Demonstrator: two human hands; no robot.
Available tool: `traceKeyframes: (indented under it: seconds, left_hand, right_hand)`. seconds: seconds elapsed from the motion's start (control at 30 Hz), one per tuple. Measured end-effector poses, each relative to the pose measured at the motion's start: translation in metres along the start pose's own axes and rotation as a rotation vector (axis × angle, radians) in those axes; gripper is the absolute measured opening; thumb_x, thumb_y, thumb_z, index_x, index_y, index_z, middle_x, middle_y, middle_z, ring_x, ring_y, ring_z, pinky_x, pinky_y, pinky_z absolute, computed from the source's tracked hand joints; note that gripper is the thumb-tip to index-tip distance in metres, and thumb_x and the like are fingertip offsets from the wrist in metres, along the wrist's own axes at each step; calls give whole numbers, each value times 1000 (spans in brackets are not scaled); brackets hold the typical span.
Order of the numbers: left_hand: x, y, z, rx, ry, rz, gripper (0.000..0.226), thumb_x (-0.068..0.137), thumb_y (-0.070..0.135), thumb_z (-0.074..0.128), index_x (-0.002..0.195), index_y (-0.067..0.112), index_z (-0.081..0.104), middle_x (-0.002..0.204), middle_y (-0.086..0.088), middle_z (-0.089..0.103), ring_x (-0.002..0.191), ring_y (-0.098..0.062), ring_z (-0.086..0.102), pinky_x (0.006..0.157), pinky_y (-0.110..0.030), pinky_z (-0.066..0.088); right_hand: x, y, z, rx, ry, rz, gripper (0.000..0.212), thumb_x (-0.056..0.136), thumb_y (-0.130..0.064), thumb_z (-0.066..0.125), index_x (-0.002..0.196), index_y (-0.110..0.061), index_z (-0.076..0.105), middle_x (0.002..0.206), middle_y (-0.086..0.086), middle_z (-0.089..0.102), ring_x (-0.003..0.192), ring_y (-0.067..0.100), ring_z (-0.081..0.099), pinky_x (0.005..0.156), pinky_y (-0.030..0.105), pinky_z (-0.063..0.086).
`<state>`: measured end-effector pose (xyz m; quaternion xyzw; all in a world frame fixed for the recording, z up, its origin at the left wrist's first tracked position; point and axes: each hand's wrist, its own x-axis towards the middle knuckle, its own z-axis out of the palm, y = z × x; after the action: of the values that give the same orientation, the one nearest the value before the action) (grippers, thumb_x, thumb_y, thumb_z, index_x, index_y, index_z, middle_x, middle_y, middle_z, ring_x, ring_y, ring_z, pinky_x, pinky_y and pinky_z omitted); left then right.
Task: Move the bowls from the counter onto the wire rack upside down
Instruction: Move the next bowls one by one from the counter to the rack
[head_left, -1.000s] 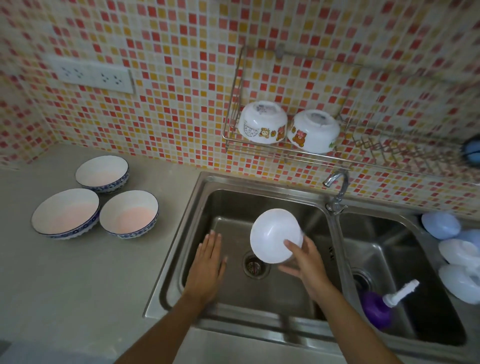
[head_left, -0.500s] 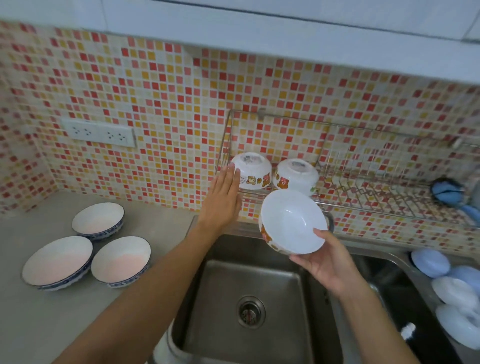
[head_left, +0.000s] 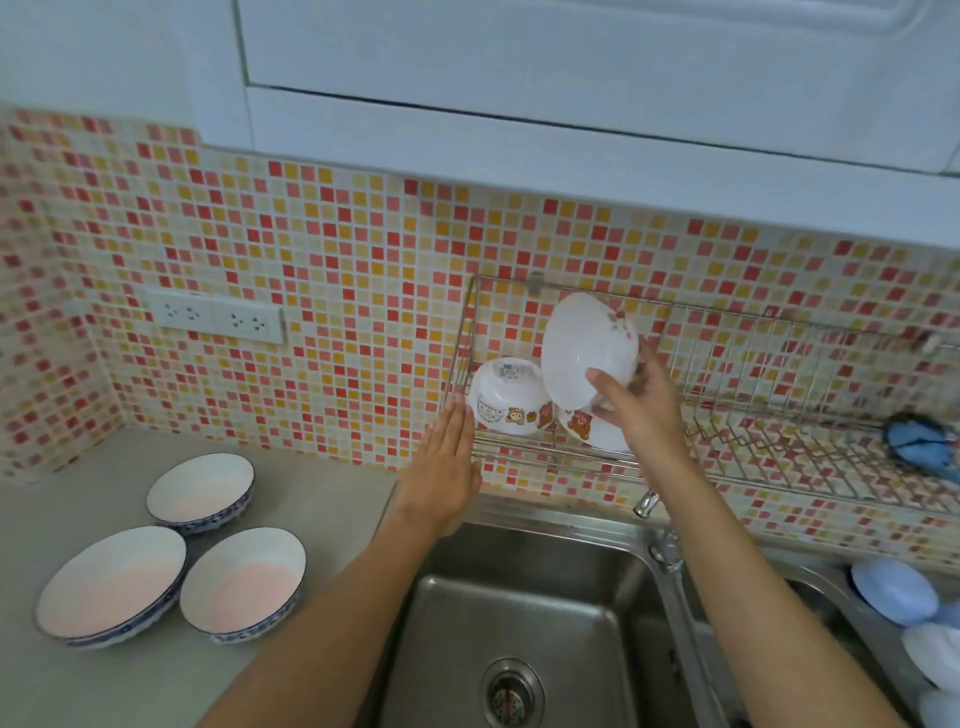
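My right hand (head_left: 639, 405) grips a white bowl with cartoon prints (head_left: 587, 348), tilted on its side with the opening facing me, above the wire rack (head_left: 779, 462). Two matching bowls sit upside down on the rack's left end: one (head_left: 506, 397) fully in view, the other (head_left: 592, 428) mostly behind my right hand. My left hand (head_left: 447, 462) is flat with fingers together, its fingertips at the left rim of the first upturned bowl. Three blue-rimmed bowls stand upright on the counter at the left: (head_left: 200, 493), (head_left: 111, 584), (head_left: 244, 584).
A double steel sink (head_left: 519, 623) lies below the rack, with a tap (head_left: 649, 504) at its back edge. A blue scrubber (head_left: 919, 447) rests on the rack's right end. Pale blue and white lids (head_left: 893, 597) sit at the far right. White cabinets hang overhead.
My right hand has carried the cartoon bowl from over the sink up to the rack, above the two upturned bowls. My left hand rose from the sink to the rack's left end.
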<state>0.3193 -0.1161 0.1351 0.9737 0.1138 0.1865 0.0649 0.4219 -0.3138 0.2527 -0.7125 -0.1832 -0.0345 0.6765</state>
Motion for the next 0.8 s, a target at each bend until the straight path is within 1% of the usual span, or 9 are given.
traceKeyframes:
  seconds: [0.07,0.13,0.23,0.3,0.43,0.53,0.6,0.7,0.8]
  left_hand:
    - [1,1,-1,10,-2,-5,64,99,40,15,147,12,-18,156,-5,-22,142,-19,-24,121,-40,1]
    - [1,0,0,14,-5,4,65,99,39,16,146,12,-19,156,-5,-24,142,-19,-25,121,-40,0]
    - [1,-2,1,17,-1,16,66,98,38,17,146,12,-21,155,-5,-26,141,-19,-27,121,-40,0]
    - [1,-3,2,16,4,21,66,98,37,17,146,11,-20,155,-6,-26,141,-19,-27,121,-40,0]
    - [0,-2,3,10,6,23,66,96,35,16,146,10,-18,156,-6,-24,142,-20,-26,120,-41,2]
    - [-1,-1,2,6,5,28,66,96,36,15,146,11,-19,156,-5,-24,142,-20,-26,120,-41,1]
    - [-2,-1,2,1,3,28,65,94,37,10,146,11,-20,156,-5,-24,142,-20,-26,120,-42,1]
    - [-2,-2,1,0,2,29,66,91,39,4,146,12,-19,156,-5,-23,142,-20,-25,120,-42,1]
    - [-2,0,-1,-10,8,24,64,95,38,10,146,13,-19,156,-3,-22,142,-19,-24,120,-41,0]
  right_hand:
    - [15,6,14,-334,21,-202,79,77,-28,79,144,-32,37,140,3,42,125,22,47,98,39,50]
    - [25,12,25,-531,-37,-320,85,78,-24,79,149,-28,32,141,6,36,127,21,42,106,33,40]
    - [32,26,37,-768,-201,-415,90,78,-15,77,152,-28,28,145,4,32,135,23,34,112,40,36]
    - [34,37,42,-915,-281,-474,91,78,-11,76,152,-27,26,147,1,31,137,23,28,112,43,35]
    - [37,45,50,-1043,-344,-518,91,75,-10,78,150,-27,29,148,0,33,137,23,26,98,42,48]
    - [39,45,56,-1096,-363,-502,90,76,-10,77,150,-26,29,148,1,31,137,26,28,92,43,52]
    - [41,47,60,-1119,-394,-508,90,76,-10,77,150,-26,28,149,2,31,138,26,28,94,42,51]
    - [43,51,65,-1109,-430,-487,89,76,-11,78,150,-25,29,150,2,31,138,23,28,102,37,43]
    - [46,54,67,-1075,-453,-435,87,75,-11,80,148,-27,34,148,2,31,135,23,31,106,36,38]
